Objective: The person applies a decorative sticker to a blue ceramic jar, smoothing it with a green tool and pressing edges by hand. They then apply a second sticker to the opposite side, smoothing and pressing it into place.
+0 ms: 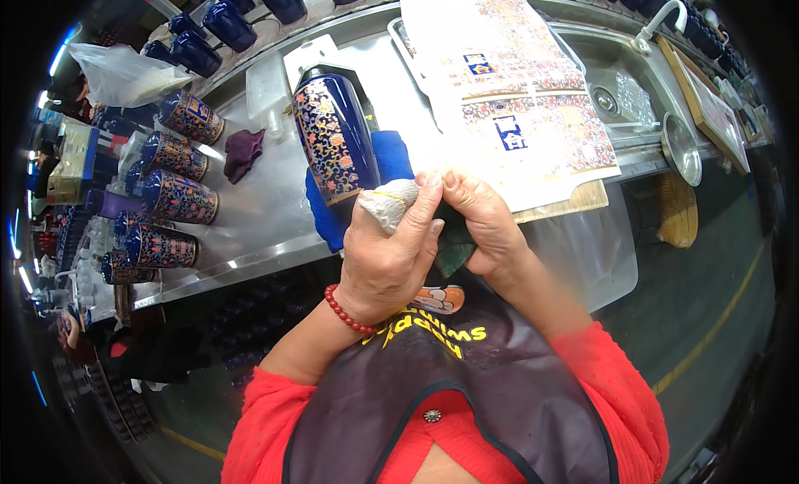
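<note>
My left hand [384, 255], with a red bead bracelet at the wrist, is closed round a wadded greyish-white cloth [389, 206]. Against its fingertips, my right hand [484, 219] pinches thumb and finger together; what lies between them is too small to make out. A dark green flat piece [455, 249] shows below the right fingers, and I cannot tell whether that hand grips it. Just beyond the left hand, a dark blue vase [326, 138] with a colourful floral pattern lies on a blue cloth [391, 154]. Printed pattern sheets [545, 138] spread to the right of the hands.
Several patterned blue jars [179, 195] stand at the left of the metal table [258, 197], near a crumpled purple cloth [243, 153]. Plain blue jars [229, 26] line the back. At the right are a sink [637, 93], a faucet [666, 22] and a metal bowl [681, 149].
</note>
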### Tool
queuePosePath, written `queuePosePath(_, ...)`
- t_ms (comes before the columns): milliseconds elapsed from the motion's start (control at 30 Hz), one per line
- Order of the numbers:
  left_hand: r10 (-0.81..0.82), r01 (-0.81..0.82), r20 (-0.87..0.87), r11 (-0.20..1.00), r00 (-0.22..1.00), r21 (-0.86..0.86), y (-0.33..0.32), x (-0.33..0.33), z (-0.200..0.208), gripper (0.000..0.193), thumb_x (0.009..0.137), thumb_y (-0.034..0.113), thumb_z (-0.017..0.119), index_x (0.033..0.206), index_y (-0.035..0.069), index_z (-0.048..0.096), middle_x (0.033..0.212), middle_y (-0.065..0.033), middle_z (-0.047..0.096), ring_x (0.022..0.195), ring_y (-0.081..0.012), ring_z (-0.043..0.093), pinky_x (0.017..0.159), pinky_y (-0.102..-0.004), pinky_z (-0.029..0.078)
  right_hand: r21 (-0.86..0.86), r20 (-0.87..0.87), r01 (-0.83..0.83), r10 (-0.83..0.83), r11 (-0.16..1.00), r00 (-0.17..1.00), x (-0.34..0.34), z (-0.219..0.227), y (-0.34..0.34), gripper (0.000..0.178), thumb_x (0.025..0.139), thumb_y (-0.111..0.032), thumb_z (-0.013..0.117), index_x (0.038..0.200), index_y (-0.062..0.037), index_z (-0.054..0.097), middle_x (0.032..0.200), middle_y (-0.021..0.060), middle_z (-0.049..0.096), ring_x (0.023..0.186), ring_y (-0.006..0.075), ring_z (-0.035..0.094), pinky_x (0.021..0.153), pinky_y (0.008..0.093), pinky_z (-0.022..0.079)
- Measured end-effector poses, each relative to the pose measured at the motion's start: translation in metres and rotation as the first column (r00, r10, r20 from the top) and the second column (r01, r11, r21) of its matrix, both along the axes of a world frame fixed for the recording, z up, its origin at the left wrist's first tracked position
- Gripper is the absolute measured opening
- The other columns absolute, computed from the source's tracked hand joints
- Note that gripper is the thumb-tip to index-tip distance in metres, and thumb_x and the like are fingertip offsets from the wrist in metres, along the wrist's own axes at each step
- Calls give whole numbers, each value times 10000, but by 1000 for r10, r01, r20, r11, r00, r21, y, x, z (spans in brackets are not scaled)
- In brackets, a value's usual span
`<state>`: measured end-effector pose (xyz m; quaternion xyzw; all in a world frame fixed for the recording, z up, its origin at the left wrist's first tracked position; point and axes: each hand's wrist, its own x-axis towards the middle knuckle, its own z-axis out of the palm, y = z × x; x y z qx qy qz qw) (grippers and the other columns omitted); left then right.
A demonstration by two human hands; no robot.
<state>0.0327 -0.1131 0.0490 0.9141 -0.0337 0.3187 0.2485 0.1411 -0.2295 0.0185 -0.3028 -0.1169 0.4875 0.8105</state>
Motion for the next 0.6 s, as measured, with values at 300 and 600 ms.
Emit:
queuePosePath(300, -8, 10, -19, 993, 1000, 118, -6, 8, -11, 550, 803, -10, 737, 1341, 10, 623, 1137, -170, 669, 974, -335, 600, 852, -398, 514, 55, -198, -23, 33, 998, 980, 1, -22, -12, 351, 1054, -317, 567, 1215, -10, 620, 1139, 86, 672, 1026, 165, 650, 911, 320, 546)
queuePosePath(600, -33, 39, -54, 991, 998, 130, -13, 11, -11, 500, 816, -20, 730, 1308, 44, 667, 1110, -158, 667, 986, -328, 621, 850, -401, 519, 322, -379, -60, 187, 945, 906, -1, -55, -12, 396, 1022, -352, 620, 1262, -39, 597, 1169, 87, 669, 1064, 189, 657, 944, 345, 558)
